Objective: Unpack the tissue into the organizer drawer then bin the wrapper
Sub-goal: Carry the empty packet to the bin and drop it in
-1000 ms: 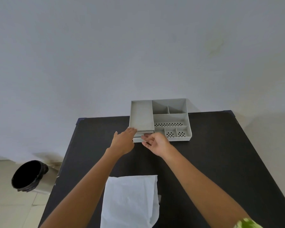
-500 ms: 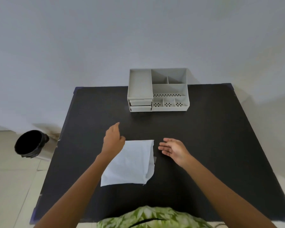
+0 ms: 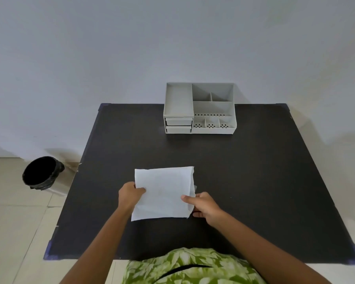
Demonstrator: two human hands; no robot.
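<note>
A flat white tissue [image 3: 163,191] lies on the black table [image 3: 254,181] near me. My left hand [image 3: 130,194] pinches its left edge. My right hand [image 3: 202,203] grips its right edge, thumb on top, where a bit of clear wrapper [image 3: 195,188] peeks out. The grey organizer [image 3: 200,108] stands at the table's far edge against the wall. Its two small drawers [image 3: 178,126] at the front left look pushed in.
A black-lined bin [image 3: 41,173] stands on the tiled floor left of the table. A pale wall rises directly behind the organizer. Bare table surface lies between the tissue and the organizer.
Both hands came back from the organizer's drawers to the tissue and took hold of its left and right edges. The camera view tilted down towards me.
</note>
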